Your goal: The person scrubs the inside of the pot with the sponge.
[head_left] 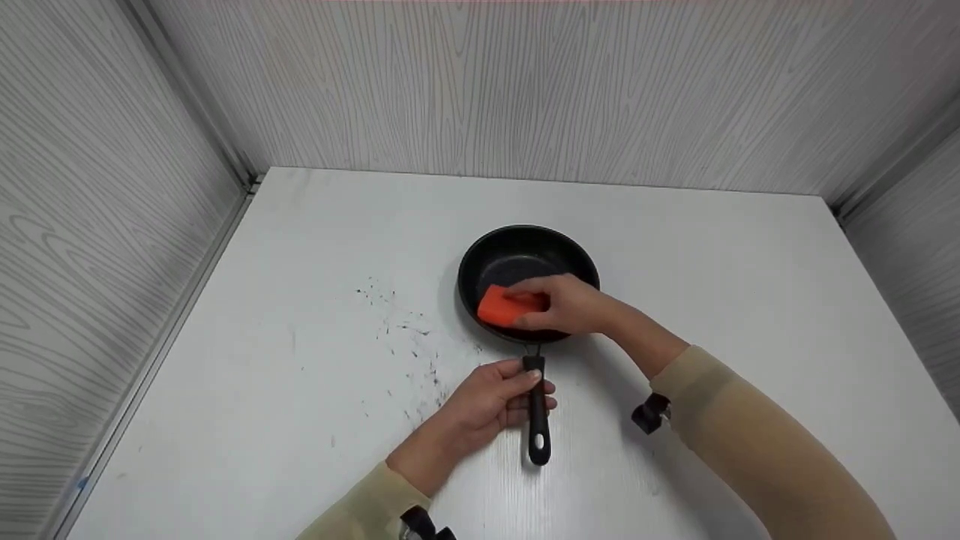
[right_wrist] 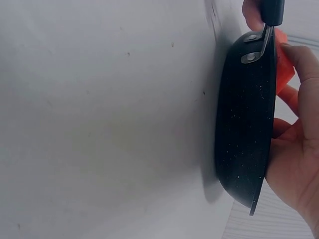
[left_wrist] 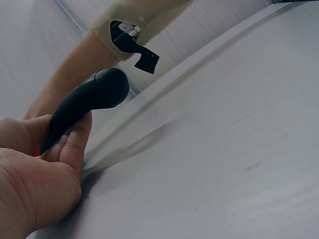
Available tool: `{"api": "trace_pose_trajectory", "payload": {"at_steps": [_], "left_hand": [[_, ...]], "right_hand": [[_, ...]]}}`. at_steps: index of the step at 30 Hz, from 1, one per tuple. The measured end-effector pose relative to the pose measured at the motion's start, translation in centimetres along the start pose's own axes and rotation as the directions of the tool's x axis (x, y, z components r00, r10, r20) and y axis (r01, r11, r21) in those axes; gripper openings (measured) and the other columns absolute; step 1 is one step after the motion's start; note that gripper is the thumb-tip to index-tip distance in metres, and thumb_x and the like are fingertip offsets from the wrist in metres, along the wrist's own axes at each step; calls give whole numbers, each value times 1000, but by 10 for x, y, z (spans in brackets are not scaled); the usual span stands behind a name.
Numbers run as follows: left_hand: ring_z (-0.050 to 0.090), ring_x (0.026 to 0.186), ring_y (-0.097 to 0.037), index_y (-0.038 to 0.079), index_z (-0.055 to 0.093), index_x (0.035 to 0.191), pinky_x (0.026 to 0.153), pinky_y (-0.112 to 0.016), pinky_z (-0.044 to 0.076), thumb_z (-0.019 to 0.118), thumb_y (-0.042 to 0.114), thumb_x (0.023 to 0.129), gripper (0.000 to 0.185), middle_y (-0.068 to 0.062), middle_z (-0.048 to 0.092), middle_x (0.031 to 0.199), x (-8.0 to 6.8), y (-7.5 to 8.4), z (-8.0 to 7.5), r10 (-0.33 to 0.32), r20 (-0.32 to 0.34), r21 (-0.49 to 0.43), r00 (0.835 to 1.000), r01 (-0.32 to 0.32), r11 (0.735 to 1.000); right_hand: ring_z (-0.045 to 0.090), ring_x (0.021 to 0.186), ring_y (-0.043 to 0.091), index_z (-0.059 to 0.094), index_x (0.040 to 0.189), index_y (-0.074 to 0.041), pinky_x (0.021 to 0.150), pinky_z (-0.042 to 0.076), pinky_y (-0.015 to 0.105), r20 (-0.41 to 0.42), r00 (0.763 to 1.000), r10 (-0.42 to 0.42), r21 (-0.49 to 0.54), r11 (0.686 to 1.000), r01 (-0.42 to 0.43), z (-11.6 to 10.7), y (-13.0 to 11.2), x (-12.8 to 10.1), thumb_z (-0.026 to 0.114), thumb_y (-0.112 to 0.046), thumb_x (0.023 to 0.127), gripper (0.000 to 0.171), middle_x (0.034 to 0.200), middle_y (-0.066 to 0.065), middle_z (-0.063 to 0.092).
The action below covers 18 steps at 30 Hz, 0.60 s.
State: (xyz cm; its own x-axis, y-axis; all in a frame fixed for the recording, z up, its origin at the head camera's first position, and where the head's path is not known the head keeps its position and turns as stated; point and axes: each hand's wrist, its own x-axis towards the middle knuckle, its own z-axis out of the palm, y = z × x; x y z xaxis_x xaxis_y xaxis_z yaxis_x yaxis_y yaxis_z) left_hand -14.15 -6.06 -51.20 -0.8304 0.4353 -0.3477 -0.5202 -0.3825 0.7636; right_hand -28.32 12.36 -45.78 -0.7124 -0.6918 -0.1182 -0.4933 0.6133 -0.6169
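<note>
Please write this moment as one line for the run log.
left hand: grips black pan handle | right hand: holds orange rectangular sponge inside black round frying pan | white table: dark specks

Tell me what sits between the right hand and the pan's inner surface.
An orange sponge: in the head view the right hand presses it inside the black pan, while the left hand grips the handle.

A white table point(head_left: 315, 247) stands enclosed by grey wood-grain walls point(head_left: 480, 82).
</note>
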Motion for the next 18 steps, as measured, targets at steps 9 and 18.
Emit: {"api": "trace_pose_trajectory", "payload": {"at_steps": [9,18], "left_hand": [[79,94,-22,-9,60,139,87,-37,64,66,10,106,38,-14,76,106,0,-1,0,1,-9,9,1000,-1,1000],[78,94,-23,-8,57,142,88,-38,64,65,8,106,41,-15,75,106,0,0,1,-3,-2,-8,1000,3,1000]], "right_hand": [[59,108,20,66,146,-20,94,51,37,-5,1000,-22,20,1000,22,4,1,6,79,-39,98,54,139,0,67],[57,111,22,59,153,-22,96,49,37,8,999,-39,19,999,39,7,-7,16,80,-34,98,60,143,1,64]]}}
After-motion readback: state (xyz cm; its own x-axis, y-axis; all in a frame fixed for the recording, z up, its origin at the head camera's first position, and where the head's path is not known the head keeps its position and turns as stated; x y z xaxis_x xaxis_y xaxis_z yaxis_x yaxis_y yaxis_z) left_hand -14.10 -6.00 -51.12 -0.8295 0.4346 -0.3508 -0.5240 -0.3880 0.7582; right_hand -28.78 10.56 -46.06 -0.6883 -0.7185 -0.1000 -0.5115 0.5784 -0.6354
